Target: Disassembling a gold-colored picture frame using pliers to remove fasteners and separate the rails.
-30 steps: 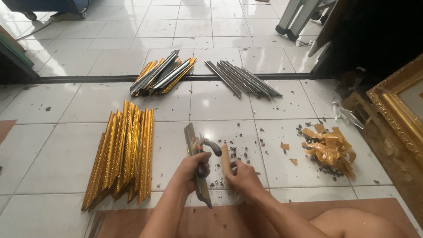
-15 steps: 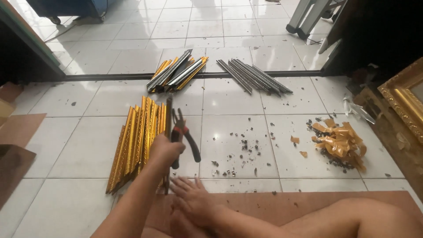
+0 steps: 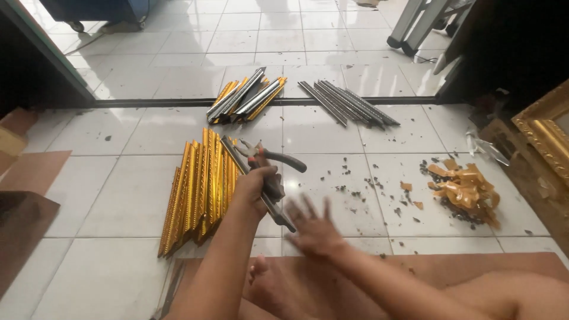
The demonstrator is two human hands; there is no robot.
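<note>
Nearest, a bare foot [image 3: 267, 278] on brown board [image 3: 474, 266]. Just beyond, right hand [image 3: 314, 228] blurred over the floor [image 3: 118, 195] tiles, fingers spread apart, holding nothing. Left hand [image 3: 255, 186] clamped on a dark strip [image 3: 269, 198] together with pliers [image 3: 272, 159] — strip's long axis diagonal, near end pointing lower right toward the right hand, far end upper left over the gold stack [image 3: 198, 189]. Pliers' handles pointing right, nose up-left. Gold stack lying lengthwise away, just left of the hand. Off right, crumpled gold scraps [image 3: 465, 189] amid dark chips. Farther — mixed strips [image 3: 246, 95] and grey strips [image 3: 347, 102] by the door track. Far right, gilt frame [image 3: 545, 133].
</note>
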